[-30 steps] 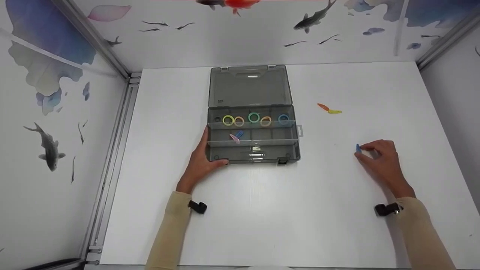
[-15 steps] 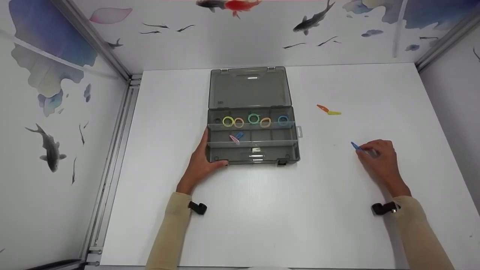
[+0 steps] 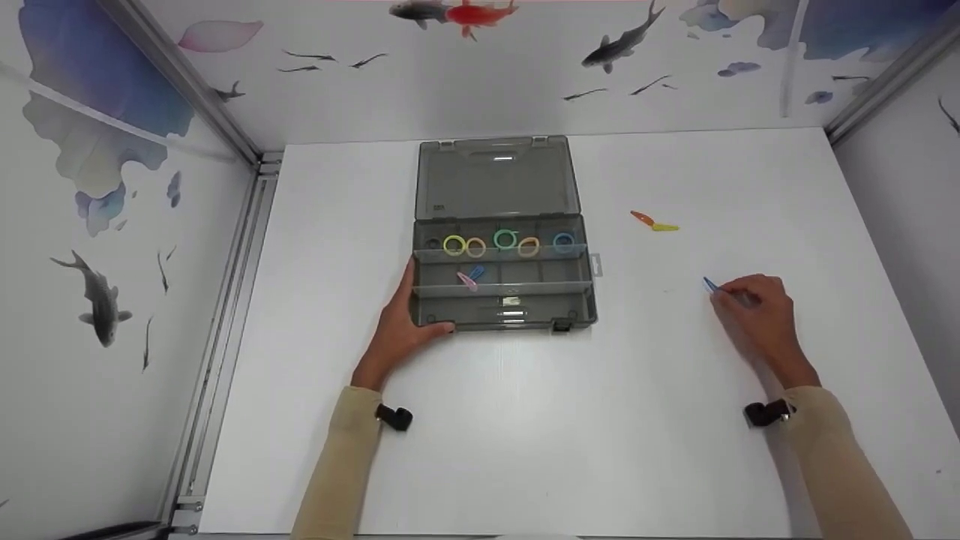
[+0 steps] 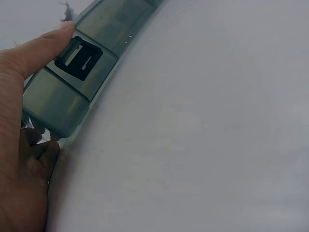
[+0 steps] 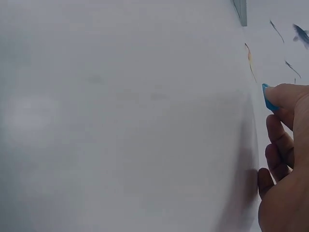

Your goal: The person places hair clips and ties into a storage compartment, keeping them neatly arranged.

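Observation:
A smoky-grey plastic compartment box (image 3: 536,306) stands on the table with its lid folded back. My left hand (image 3: 397,330) holds its near left corner, thumb along the front edge and fingers at the left side. In the left wrist view the thumb lies beside the dark latch (image 4: 79,58). Between thumb and index finger my right hand (image 3: 761,307) pinches a blue hair clip (image 3: 709,284), right of the box; its tip points away from me. Inside the box's middle row lie a pink hair clip (image 3: 466,280) and another blue hair clip (image 3: 477,273).
Several coiled rings, among them a yellow ring (image 3: 454,245) and a green ring (image 3: 505,239), sit in the back row. An orange hair clip (image 3: 642,218) and a yellow hair clip (image 3: 664,227) lie on the white table (image 3: 570,435). Printed walls enclose the back and sides.
The blue hair clip has turned in my right fingers, so more of it sticks out past the fingertips. My left hand keeps its hold on the box.

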{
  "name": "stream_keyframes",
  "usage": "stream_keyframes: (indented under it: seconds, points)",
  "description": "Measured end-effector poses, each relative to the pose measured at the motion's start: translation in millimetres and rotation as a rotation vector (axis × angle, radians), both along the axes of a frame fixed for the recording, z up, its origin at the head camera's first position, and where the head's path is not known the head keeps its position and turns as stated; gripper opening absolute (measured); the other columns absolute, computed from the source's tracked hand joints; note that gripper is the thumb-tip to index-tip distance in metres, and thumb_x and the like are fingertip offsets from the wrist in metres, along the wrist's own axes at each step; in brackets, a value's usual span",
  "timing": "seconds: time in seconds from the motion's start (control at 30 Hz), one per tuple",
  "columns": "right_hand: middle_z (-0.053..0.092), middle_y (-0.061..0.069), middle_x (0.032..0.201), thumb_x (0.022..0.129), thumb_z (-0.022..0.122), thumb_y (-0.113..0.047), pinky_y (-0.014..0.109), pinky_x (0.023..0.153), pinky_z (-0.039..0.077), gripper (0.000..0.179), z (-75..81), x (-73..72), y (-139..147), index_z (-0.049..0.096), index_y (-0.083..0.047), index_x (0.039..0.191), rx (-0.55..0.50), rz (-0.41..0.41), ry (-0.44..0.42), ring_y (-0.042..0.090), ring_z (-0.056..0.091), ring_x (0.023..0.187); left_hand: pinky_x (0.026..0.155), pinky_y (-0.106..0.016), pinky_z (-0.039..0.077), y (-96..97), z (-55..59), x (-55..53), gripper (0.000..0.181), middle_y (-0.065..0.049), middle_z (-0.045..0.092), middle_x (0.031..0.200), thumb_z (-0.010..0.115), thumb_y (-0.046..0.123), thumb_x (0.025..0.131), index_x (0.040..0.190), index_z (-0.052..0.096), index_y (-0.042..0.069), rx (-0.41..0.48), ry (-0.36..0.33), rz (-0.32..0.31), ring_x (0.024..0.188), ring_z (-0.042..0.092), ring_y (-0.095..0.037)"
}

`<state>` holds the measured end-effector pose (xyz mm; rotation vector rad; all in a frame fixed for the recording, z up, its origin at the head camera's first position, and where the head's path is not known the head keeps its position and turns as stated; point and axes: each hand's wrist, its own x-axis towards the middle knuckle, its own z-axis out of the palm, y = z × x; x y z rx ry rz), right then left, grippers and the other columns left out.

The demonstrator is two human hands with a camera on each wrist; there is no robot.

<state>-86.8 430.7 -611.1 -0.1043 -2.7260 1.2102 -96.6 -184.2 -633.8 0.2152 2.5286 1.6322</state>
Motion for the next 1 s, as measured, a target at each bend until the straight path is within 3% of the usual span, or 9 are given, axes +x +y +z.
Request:
stream_keyframes:
  seconds: [0.13, 0.3, 0.57, 1.0]
  points:
    - [0.072, 0.013, 0.104, 0.099, 0.081, -0.001, 0.021, 0.094, 0.036, 0.005, 1.9, -8.4, -3, 0.081, 0.0, 0.104, -0.035, 0.037, 0.092, 0.002, 0.048, 0.109, 0.135, -0.054, 0.018, -0.9, -1.3, -0.1, 0.136, -0.004, 0.014, 0.184, 0.098, 0.05, 0.083, 0.179, 0.003, 0.034, 0.005, 0.01, -0.008, 0.17, 0.014, -0.029]
    - [0.072, 0.013, 0.105, 0.099, 0.082, -0.002, 0.024, 0.094, 0.035, 0.006, 4.0, -16.6, -8, 0.081, 0.001, 0.104, -0.046, 0.06, 0.088, 0.003, 0.048, 0.109, 0.136, -0.054, 0.017, -0.9, -2.4, -1.2, 0.137, -0.005, 0.013, 0.185, 0.097, 0.052, 0.083, 0.179, 0.002, 0.031, 0.015, 0.022, -0.016, 0.17, 0.013, -0.029]
    - [0.071, 0.01, 0.11, 0.104, 0.079, -0.012, 0.028, 0.096, 0.036, 0.008, 8.6, -31.4, -19, 0.082, -0.005, 0.108, -0.021, 0.065, -0.001, 0.003, 0.046, 0.114, 0.135, -0.055, 0.018, -1.5, -1.0, -1.3, 0.136, -0.003, 0.012, 0.185, 0.097, 0.052, 0.083, 0.179, 0.003, 0.034, 0.001, 0.025, -0.009, 0.17, 0.014, -0.029]
    - [0.074, 0.012, 0.108, 0.102, 0.081, -0.007, 0.029, 0.096, 0.036, 0.005, 18.6, -51.7, -40, 0.083, -0.005, 0.105, -0.006, 0.141, 0.071, 0.007, 0.047, 0.113, 0.135, -0.056, 0.019, -0.7, 1.7, 0.3, 0.136, -0.005, 0.012, 0.185, 0.098, 0.046, 0.084, 0.179, 0.003, 0.031, -0.004, 0.008, -0.005, 0.17, 0.014, -0.03]
